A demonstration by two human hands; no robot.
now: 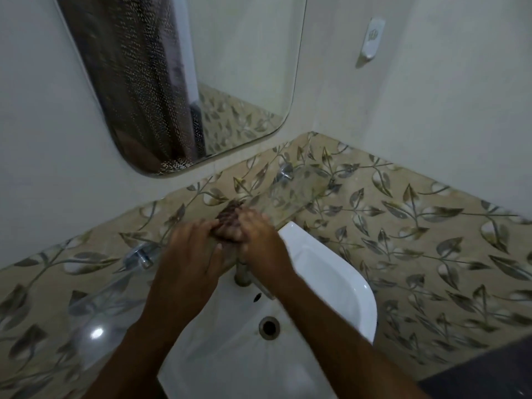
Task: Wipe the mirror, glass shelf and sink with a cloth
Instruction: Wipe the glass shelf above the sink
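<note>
The dark cloth [229,217], bunched at frame centre above the tap [241,272], is gripped between the left hand [191,249] and right hand [256,234], fingers of both curled round it. Judging by this, wiping of the mirror [184,82], glass shelf [288,194] and sink [331,277] is seemingly all left. Most of the cloth is hidden by fingers, and the shelf is barely discernible.

tap [241,272] mostly hidden by hands | cloth [229,216] blurred | mirror [178,82] top cut off

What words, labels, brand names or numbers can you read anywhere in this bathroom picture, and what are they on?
No readable text anywhere.
White wall fitting: a small raised mark on its face, too blurred to read.
Mirror, sink, tap, cloth and leaf-patterned tiles: no lettering visible.
</note>
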